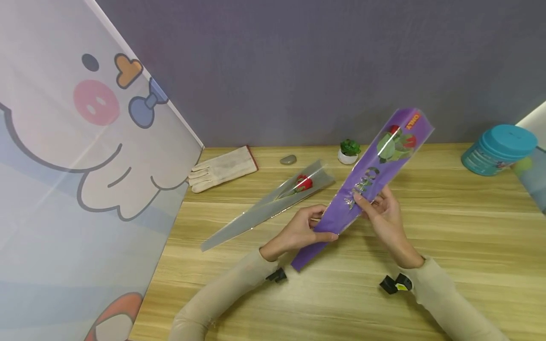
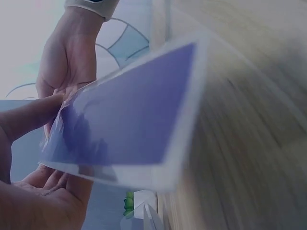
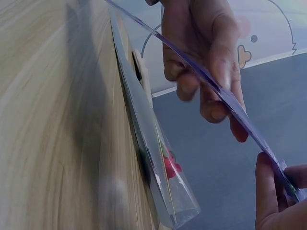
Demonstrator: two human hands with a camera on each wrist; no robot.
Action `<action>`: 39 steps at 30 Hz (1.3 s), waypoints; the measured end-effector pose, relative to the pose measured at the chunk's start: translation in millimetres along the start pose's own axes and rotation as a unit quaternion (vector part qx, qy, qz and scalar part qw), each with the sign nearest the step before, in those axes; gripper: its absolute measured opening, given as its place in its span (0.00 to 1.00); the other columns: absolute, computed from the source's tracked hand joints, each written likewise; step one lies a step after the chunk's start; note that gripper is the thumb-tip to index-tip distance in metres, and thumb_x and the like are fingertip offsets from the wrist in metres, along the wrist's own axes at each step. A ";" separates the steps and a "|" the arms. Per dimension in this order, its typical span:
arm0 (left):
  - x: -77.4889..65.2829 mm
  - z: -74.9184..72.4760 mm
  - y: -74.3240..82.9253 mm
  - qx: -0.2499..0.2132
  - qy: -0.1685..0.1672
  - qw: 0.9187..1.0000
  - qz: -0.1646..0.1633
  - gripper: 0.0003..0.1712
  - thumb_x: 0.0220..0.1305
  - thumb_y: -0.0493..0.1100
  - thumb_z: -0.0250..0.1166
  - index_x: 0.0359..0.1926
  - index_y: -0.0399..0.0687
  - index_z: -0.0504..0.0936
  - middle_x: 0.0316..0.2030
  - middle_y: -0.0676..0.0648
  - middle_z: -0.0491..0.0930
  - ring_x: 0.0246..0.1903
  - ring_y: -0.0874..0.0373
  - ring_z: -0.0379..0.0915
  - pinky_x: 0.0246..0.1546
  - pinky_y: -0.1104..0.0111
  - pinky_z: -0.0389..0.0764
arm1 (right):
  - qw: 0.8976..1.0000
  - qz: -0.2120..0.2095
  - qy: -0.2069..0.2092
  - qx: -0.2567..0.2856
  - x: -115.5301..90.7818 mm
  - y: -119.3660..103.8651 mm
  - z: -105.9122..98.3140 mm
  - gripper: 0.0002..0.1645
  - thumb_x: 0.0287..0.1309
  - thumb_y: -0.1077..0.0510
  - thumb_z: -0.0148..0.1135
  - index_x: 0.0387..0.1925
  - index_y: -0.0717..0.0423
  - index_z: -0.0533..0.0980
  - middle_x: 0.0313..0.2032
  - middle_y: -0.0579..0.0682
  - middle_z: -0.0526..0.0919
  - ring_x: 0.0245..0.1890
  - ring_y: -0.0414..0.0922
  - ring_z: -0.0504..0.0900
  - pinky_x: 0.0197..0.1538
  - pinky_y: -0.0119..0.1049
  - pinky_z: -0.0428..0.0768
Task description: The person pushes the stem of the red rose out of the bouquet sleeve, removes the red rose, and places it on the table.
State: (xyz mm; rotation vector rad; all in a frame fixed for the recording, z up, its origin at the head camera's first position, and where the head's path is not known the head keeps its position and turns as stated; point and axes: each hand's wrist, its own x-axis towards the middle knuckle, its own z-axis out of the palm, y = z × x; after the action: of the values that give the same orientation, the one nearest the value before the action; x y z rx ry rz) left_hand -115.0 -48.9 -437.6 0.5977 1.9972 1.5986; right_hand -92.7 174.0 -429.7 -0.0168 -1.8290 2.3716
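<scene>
A long purple flower sleeve (image 1: 360,182), printed with red roses and the word ONLY, is held up at a slant above the table. My left hand (image 1: 298,229) pinches its lower part, thumb on the front. Higher up, my right hand (image 1: 387,217) pinches the sleeve's right edge, thumb on the silvery lettering. Seen edge-on in the right wrist view, the purple sleeve (image 3: 225,98) looks thin and flat. Behind my left hand, a red rose (image 1: 304,183) lies on the table inside a clear, greyish flower sleeve (image 1: 251,215).
The wooden table (image 1: 460,227) meets a grey wall at the back. Along its far side are a white work glove (image 1: 223,168), a grey stone (image 1: 288,159) and a small potted plant (image 1: 350,151). A turquoise lidded tub (image 1: 496,150) stands at the far right.
</scene>
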 end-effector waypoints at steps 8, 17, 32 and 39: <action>4.5 -2.9 1.0 0.017 0.023 0.999 0.023 0.28 0.57 0.35 0.78 0.59 0.44 0.81 0.46 0.38 0.87 0.33 0.69 0.82 0.35 0.77 0.82 | 1.000 -0.003 -0.012 -0.002 1.4 4.8 -0.9 0.23 0.70 0.69 0.62 0.62 0.52 0.71 0.41 0.39 0.90 0.36 0.34 0.89 0.35 0.28 0.87; 11.4 -4.8 4.9 -0.025 0.021 0.999 0.027 0.30 0.58 0.32 0.76 0.61 0.42 0.79 0.49 0.35 0.86 0.34 0.67 0.84 0.35 0.75 0.83 | 1.000 -0.010 -0.007 -0.004 2.2 5.1 1.3 0.23 0.69 0.69 0.62 0.61 0.50 0.73 0.42 0.39 0.90 0.36 0.34 0.89 0.36 0.28 0.87; 15.9 -1.9 6.1 -0.043 0.018 0.999 0.007 0.31 0.57 0.28 0.75 0.62 0.39 0.77 0.53 0.33 0.86 0.38 0.65 0.85 0.40 0.71 0.88 | 1.000 -0.007 -0.016 -0.011 2.5 5.4 4.0 0.22 0.69 0.71 0.61 0.60 0.50 0.72 0.43 0.39 0.90 0.39 0.34 0.90 0.43 0.30 0.88; 14.4 -1.1 4.7 -0.042 0.015 0.999 0.005 0.32 0.57 0.27 0.75 0.62 0.38 0.77 0.54 0.32 0.85 0.38 0.65 0.85 0.39 0.71 0.88 | 1.000 0.016 0.002 -0.020 4.3 3.3 4.3 0.16 0.72 0.67 0.60 0.56 0.51 0.74 0.41 0.37 0.90 0.38 0.34 0.90 0.43 0.29 0.88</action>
State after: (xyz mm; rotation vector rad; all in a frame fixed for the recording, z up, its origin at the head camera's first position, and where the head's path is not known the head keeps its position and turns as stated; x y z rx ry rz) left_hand -126.8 -39.7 -434.5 0.5551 1.9402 1.6979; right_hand -97.7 169.6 -431.3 -0.0543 -1.8870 2.3543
